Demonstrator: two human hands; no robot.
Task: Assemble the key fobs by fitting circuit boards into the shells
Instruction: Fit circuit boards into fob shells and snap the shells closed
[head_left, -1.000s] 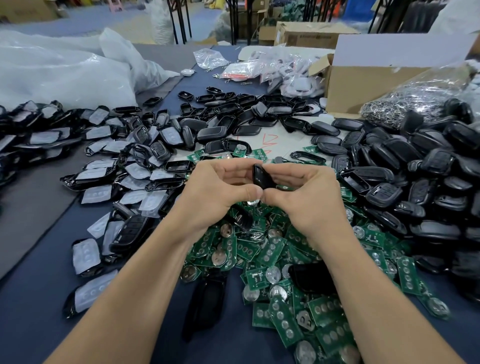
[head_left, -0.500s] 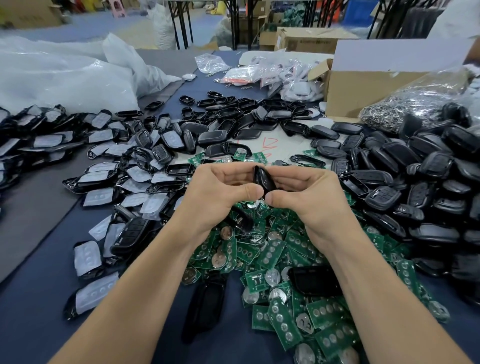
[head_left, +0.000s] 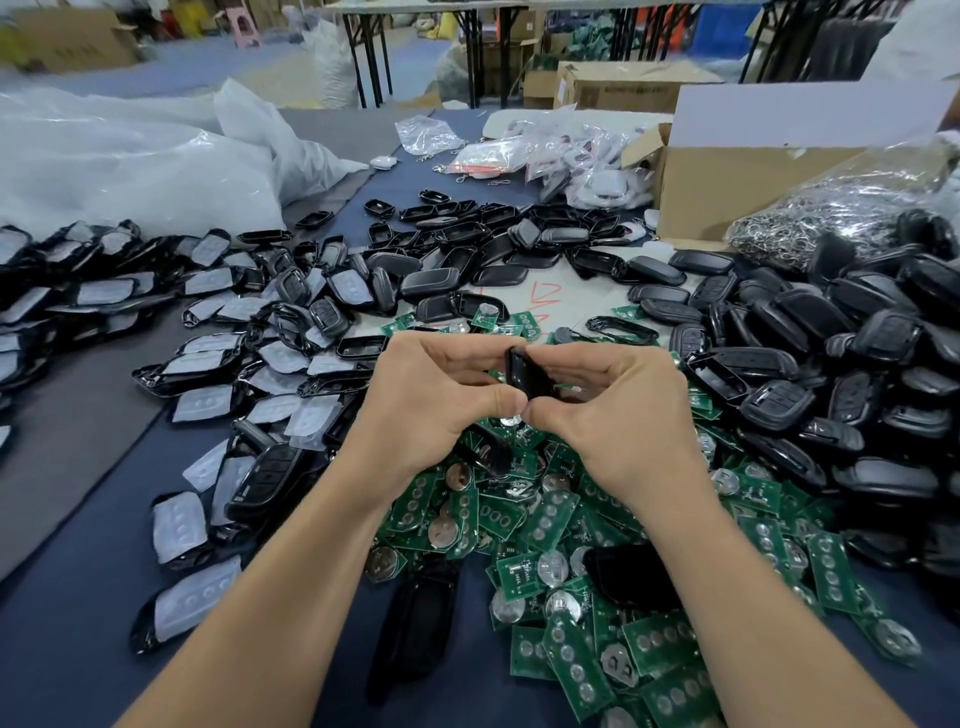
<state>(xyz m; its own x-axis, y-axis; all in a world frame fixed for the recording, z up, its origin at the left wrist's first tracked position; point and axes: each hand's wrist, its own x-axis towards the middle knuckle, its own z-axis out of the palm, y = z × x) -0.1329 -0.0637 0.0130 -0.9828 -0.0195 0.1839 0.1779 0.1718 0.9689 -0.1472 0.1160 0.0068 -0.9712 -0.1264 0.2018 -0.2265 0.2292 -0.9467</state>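
A black key fob shell (head_left: 525, 373) stands on edge between both hands above the table's middle. My left hand (head_left: 436, 400) pinches it from the left with thumb and curled fingers. My right hand (head_left: 613, 410) pinches it from the right, and the two thumbs meet just below the shell. Whether a board sits inside the shell is hidden. A heap of green circuit boards (head_left: 550, 525) with round coin cells lies directly under the hands. Black shells (head_left: 779, 358) are piled to the right.
Shell halves with white rubber pads (head_left: 208, 358) spread on the left. More black shells (head_left: 467, 244) lie at the back. A cardboard box (head_left: 753, 171) and a bag of metal rings (head_left: 831, 218) stand back right. White plastic bags (head_left: 130, 161) fill the back left.
Both hands keep their grip on the shell and stay nearly still; the shell has tilted very slightly between the fingers.
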